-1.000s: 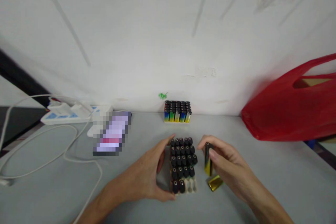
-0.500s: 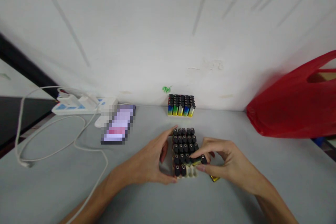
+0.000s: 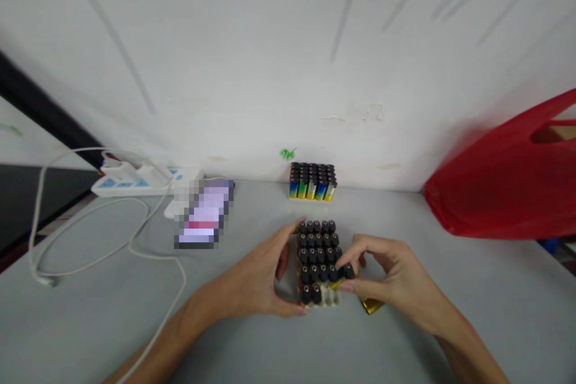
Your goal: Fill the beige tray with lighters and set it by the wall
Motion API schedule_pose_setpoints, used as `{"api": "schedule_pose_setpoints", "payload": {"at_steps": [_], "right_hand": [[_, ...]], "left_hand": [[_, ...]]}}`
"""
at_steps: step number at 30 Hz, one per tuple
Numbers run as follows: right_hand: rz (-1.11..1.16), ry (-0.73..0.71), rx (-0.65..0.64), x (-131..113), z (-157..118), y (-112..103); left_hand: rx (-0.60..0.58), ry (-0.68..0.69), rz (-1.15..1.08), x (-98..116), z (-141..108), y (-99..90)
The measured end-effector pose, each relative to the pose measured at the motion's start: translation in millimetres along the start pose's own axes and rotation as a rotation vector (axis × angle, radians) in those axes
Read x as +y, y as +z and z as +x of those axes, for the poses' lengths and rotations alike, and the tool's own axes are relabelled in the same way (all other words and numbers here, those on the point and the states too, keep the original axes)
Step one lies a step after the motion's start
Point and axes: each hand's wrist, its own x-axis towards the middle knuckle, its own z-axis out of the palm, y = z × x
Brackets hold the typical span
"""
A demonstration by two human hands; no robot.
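Close in front of me stands a pale tray filled with rows of upright lighters, their black tops facing up. My left hand grips its left side, thumb at the near corner and fingers reaching toward the far corner. At the right edge, my right hand pinches a lighter with a yellow body, mostly hidden by the fingers, by the second row from the front. Bare slots show at the right of the front row. A gold-coloured piece lies under the right hand, partly covered.
Against the wall stands a second block of lighters with coloured bodies. On the left are a phone, a white power strip and a looped white cable. A red bag stands at the right.
My right fingers have shifted slightly right along the second row from the front. One more black top now shows upright there. My left hand keeps its grip on the tray.
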Motion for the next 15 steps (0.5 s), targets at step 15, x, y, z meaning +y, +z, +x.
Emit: {"api": "schedule_pose_setpoints", "payload": {"at_steps": [15], "right_hand": [[-0.016, 0.0, 0.021, 7.1, -3.6, -2.0]], "left_hand": [[0.019, 0.038, -0.001, 0.4, -1.6, 1.2]]}}
